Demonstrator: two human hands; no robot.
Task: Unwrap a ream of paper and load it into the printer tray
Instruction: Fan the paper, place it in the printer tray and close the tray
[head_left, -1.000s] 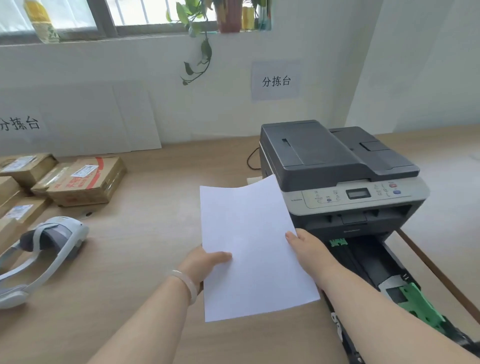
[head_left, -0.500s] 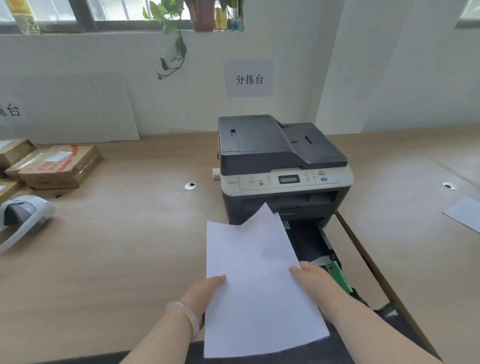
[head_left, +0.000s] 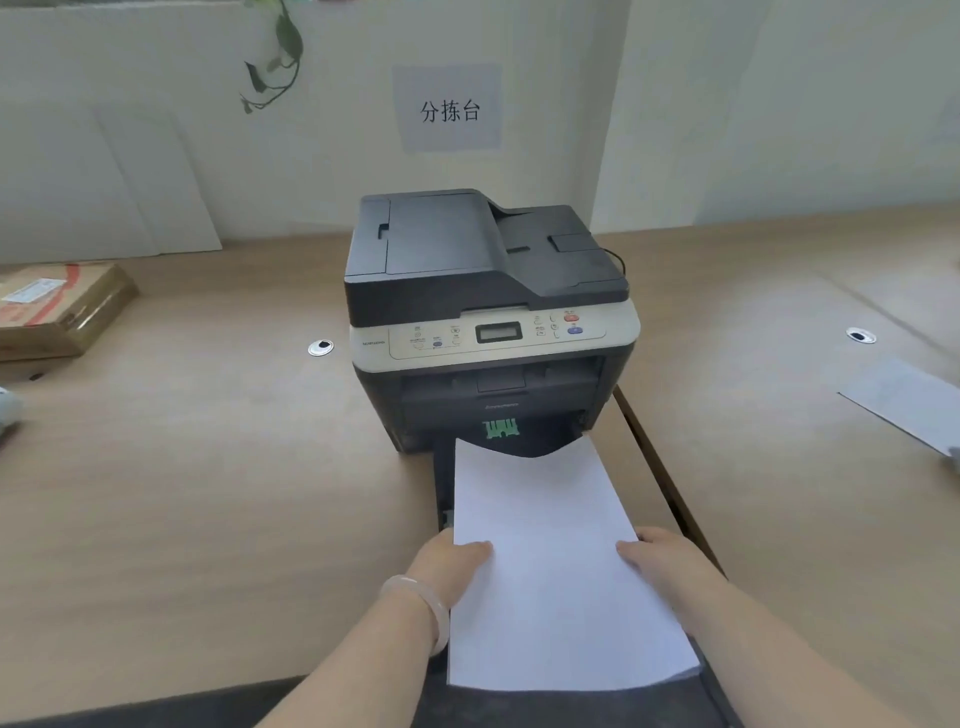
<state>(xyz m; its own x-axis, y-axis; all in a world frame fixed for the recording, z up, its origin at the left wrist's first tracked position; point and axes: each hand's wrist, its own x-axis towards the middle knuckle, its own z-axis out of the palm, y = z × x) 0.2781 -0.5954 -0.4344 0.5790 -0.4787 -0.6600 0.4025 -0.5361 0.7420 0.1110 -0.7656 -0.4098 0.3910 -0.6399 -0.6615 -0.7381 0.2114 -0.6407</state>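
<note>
A dark grey and cream printer (head_left: 488, 291) stands on the wooden table, straight ahead. Its black paper tray (head_left: 442, 483) is pulled out toward me, with a green guide (head_left: 501, 428) showing at the mouth. I hold a thin stack of white paper (head_left: 545, 561) flat over the tray, its far edge sagging in the middle near the green guide. My left hand (head_left: 449, 564) grips the left edge with the thumb on top. My right hand (head_left: 662, 558) grips the right edge the same way. The paper hides most of the tray.
A brown cardboard parcel (head_left: 57, 306) lies at the far left. A loose white sheet (head_left: 904, 400) rests on the table at the right. Cable grommets (head_left: 320, 347) sit in the tabletop. A seam (head_left: 654, 457) between two tables runs right of the tray.
Both hands carried the paper from left of the printer to directly over the pulled-out tray and lowered it flatter. My view turned to face the printer head-on.
</note>
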